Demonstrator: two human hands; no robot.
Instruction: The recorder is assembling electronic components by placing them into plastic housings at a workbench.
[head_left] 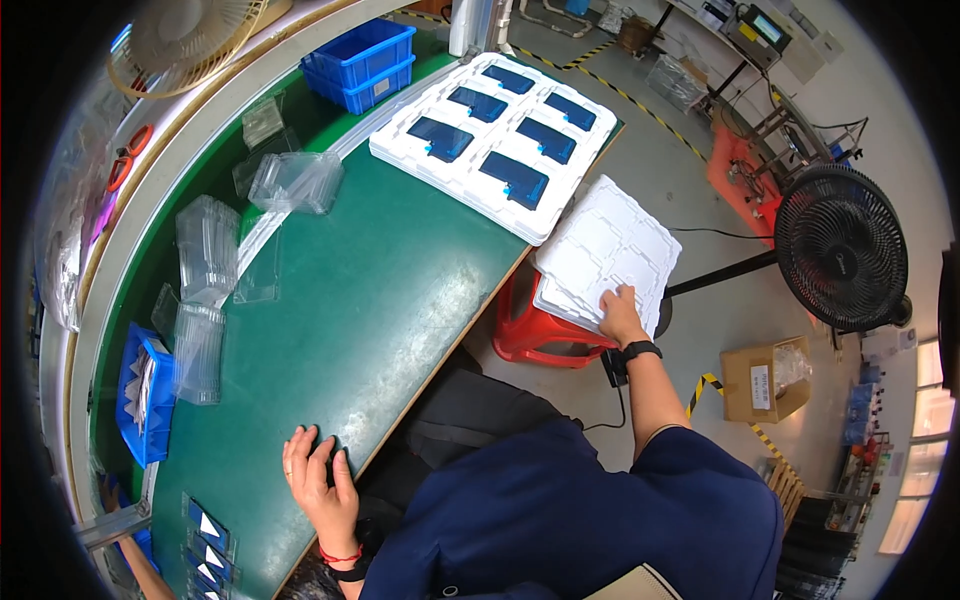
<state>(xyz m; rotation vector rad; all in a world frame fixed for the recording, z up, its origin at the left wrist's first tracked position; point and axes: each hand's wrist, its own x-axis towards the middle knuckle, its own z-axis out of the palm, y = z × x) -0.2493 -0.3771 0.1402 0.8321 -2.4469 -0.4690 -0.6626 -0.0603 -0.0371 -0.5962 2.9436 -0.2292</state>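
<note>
My right hand (pixel 622 318) is on the near part of an empty white moulded tray (pixel 612 235), its fingers curled against the tray. This tray lies slightly askew over others on a red plastic stool (pixel 530 325) beside the bench. My left hand (pixel 322 488) rests by the bench's near edge, fingers apart and nothing in it. At the far end of the green bench (pixel 350 290) sits a stack of white trays (pixel 400 145). Several dark, screen-like panels with blue tabs, such as one panel (pixel 515 178), lie in the top tray's pockets.
Clear plastic blister trays (pixel 208 250) stand along the bench's left side. Blue bins (pixel 360 65) are stacked at the back; another blue bin (pixel 148 400) is at the left. A black fan (pixel 840 245) and an open cardboard box (pixel 745 385) stand at the right. Another person's arm (pixel 140 565) shows lower left.
</note>
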